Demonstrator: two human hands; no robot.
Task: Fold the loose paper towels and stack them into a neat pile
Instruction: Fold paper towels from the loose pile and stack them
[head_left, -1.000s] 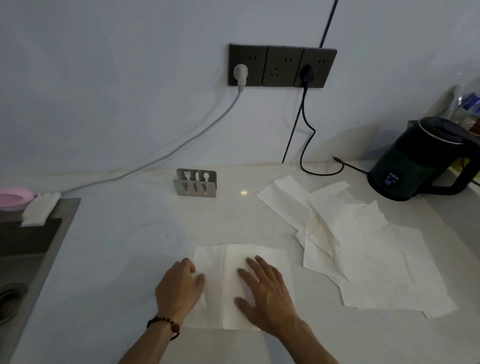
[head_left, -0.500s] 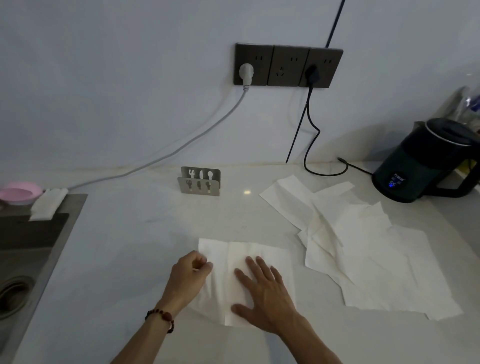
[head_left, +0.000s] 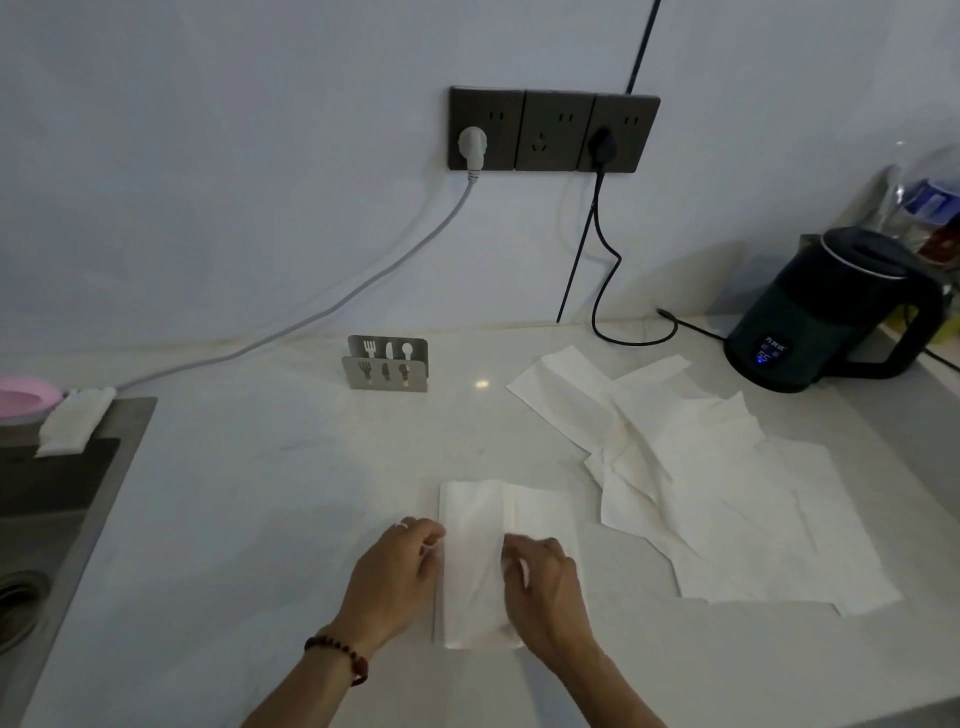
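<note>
A white paper towel (head_left: 474, 545) lies on the pale counter (head_left: 260, 493) right in front of me, its left part folded over to the right into a narrower strip. My left hand (head_left: 395, 577), with a bead bracelet on the wrist, pinches the towel's left folded edge with curled fingers. At the right side of the folded flap, my right hand (head_left: 543, 587) pinches its free edge. A loose heap of unfolded paper towels (head_left: 727, 493) is spread on the counter to the right, just apart from the one I hold.
A dark electric kettle (head_left: 831, 312) stands at the back right, its cable running to the wall sockets (head_left: 550, 130). A metal cutlery-pattern holder (head_left: 387, 364) sits at the back centre. On the left are a sink (head_left: 52, 493), a white cloth (head_left: 72, 421) and a pink bowl (head_left: 21, 397).
My left hand lifted the towel's left part and folded it over to the right. My right hand went from lying flat on the towel to pinching the flap's edge.
</note>
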